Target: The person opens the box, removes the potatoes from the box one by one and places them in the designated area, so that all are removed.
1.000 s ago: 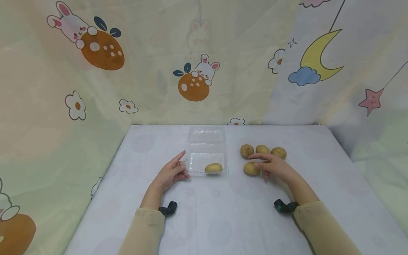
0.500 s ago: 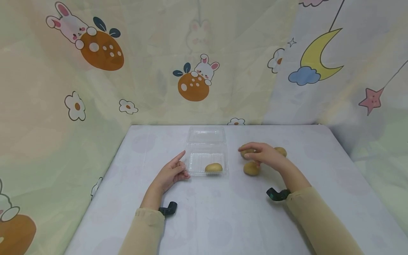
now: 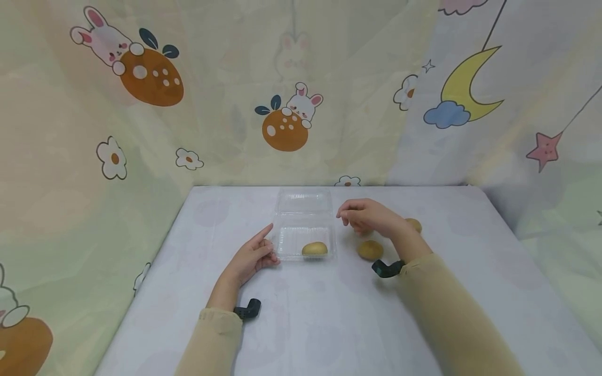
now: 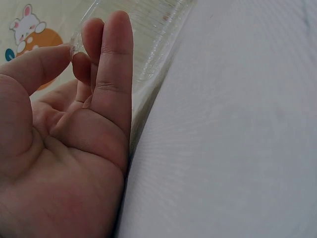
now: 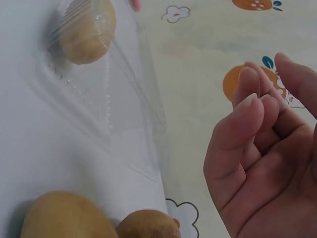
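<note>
A clear plastic clamshell box point(image 3: 287, 245) lies open on the table, its lid point(image 3: 304, 201) folded back. One potato point(image 3: 314, 249) sits in its front right corner. At the box's left side is my left hand point(image 3: 251, 259), its thumb point(image 4: 54, 59) and a finger pinching the plastic rim. My right hand point(image 3: 371, 216) hovers right of the box, fingers loosely bent and holding nothing. Below it a potato point(image 3: 370, 250) rests on the table, and another potato point(image 3: 414, 225) shows behind the wrist. The right hand hides the other potatoes in the head view.
The white-covered table point(image 3: 305, 324) ends at a patterned cloth backdrop point(image 3: 226, 104). Each wrist wears a small black camera point(image 3: 248, 309). In the right wrist view, two potatoes point(image 5: 67, 218) lie near the bottom edge.
My right hand has moved left and away from me over the potatoes, toward the box, and now covers some of them. The left hand stays where it was.
</note>
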Demonstrator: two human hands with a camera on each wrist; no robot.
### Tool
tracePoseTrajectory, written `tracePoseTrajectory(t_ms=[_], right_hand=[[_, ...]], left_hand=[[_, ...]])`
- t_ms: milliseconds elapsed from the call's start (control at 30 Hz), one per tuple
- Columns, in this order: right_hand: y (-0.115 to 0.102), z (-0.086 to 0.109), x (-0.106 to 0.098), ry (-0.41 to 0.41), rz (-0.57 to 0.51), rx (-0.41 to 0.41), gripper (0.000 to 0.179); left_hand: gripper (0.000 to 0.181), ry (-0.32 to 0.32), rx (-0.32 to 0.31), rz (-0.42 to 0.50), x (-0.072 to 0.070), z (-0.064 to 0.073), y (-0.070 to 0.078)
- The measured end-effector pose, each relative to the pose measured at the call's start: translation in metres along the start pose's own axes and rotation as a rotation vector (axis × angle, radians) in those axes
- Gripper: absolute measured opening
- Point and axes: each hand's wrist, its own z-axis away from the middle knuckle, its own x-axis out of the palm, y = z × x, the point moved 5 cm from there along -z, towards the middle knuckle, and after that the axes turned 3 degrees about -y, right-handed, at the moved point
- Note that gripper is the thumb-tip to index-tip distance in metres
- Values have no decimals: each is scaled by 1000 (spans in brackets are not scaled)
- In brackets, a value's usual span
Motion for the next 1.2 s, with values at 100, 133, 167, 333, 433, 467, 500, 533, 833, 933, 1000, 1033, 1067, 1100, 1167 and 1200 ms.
tracePoseTrajectory(t_ms=[100,133,167,333,433,467,500,533,833,933,1000,1033,1067,1100,1167,1200], right_hand=[[-5,-8,3,-13,-3,18,40],[-7,-10,5,-23,-4,24,40],[-9,-13,7,-34,-1,26,39],[-17,-31,23,-128,-25,8,35],[-19,-43,36,-201,-66,-1,36],[-21,-47,41,-230,-77,-5,35],[-21,-50,46,-258,-80,-5,35],[-23,-52,51,-289,-85,-4,34],[-32,-59,83,-456,-84,48,39],[-30,-64,87,-460,-85,55,38],[-28,-69,87,-454,-75,53,38],[-28,-70,87,-446,-61,51,39],[-28,-73,86,-434,-52,50,39],[-28,-75,85,-413,-41,47,39],[-27,-80,82,-354,-35,38,39],[-27,-82,81,-315,-36,32,39]], left_hand=[[67,-7,0,8,0,0,0],[68,-11,1,10,0,0,0],[68,-14,2,10,0,0,0],[66,-9,11,4,-2,0,0],[65,-1,16,-1,-3,1,-1],[65,0,17,-4,-2,1,-1],[65,1,19,-5,-2,1,-1],[65,1,19,-6,-2,1,-1],[64,15,3,9,0,0,-1],[65,20,-3,12,0,0,-1],[65,17,1,7,0,0,0],[65,18,1,8,0,0,1],[65,16,3,8,0,0,1],[65,14,4,8,1,1,1],[66,6,11,4,1,1,2],[65,7,7,8,1,1,2]])
